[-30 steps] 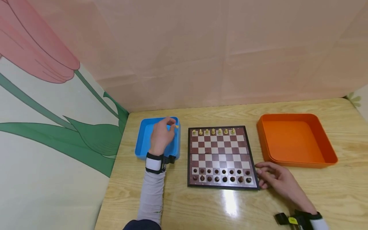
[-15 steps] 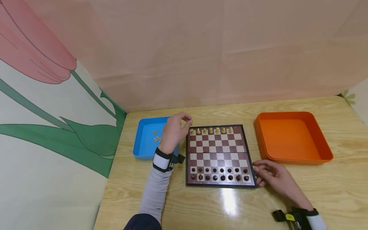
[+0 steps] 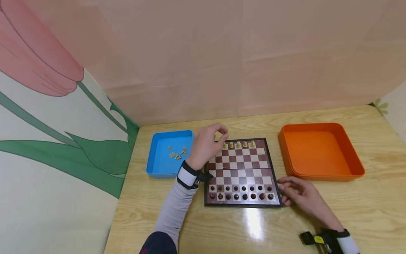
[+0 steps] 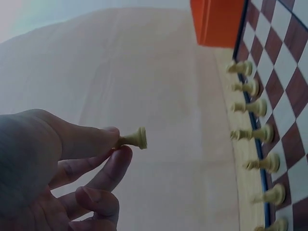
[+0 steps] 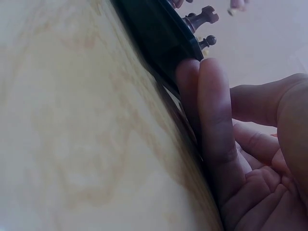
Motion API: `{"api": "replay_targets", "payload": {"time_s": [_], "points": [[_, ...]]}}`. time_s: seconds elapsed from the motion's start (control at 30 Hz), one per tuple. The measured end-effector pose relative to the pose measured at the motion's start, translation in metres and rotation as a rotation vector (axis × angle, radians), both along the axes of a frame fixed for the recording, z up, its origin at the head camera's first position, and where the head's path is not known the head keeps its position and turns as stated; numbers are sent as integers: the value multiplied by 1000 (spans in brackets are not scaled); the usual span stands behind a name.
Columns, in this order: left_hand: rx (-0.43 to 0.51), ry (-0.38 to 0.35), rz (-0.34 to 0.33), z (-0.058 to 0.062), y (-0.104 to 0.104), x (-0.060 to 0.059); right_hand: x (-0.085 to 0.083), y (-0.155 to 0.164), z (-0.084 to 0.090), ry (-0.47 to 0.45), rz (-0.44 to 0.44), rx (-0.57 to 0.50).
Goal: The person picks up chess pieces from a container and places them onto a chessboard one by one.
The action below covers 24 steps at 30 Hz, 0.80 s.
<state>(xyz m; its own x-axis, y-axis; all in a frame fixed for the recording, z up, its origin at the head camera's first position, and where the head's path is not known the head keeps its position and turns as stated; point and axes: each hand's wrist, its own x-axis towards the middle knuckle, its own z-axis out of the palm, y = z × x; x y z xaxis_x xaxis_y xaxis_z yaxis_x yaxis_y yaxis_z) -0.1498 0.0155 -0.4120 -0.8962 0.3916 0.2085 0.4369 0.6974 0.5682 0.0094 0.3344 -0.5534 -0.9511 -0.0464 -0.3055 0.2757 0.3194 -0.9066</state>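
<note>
My left hand (image 3: 206,144) is over the far left part of the chessboard (image 3: 242,165). Between thumb and forefinger it pinches a cream chess piece (image 4: 135,138), base outward; the fingertips hide its top, so its kind cannot be told. A row of cream chess pieces (image 4: 262,134) stands along the board's far edge, the square at its right end bare. Two rows of dark chess pieces (image 3: 236,196) stand on the near side. My right hand (image 3: 302,197) touches the board's near right edge with extended fingers (image 5: 215,106).
To the left of the board, a blue tray (image 3: 153,169) holds several small cream pieces (image 3: 177,157). An orange tray (image 3: 320,151) stands right of the board, beyond my right hand. Behind the wooden table (image 3: 234,229) rises a cloth-like backdrop (image 3: 241,70).
My left hand has moved right from the blue tray to above the board's far left, carrying the cream chess piece. My right hand stays at the board's edge.
</note>
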Motion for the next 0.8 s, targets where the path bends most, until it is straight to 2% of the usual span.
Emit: {"api": "replay_targets", "payload": {"time_s": [0.33,0.8], "points": [[-44,-13,-103,-8,25,-3,0,-4,3,-16,3,3],[-100,-3,-193,-9,50,-8,4,-4,9,-17,-11,0]]}}
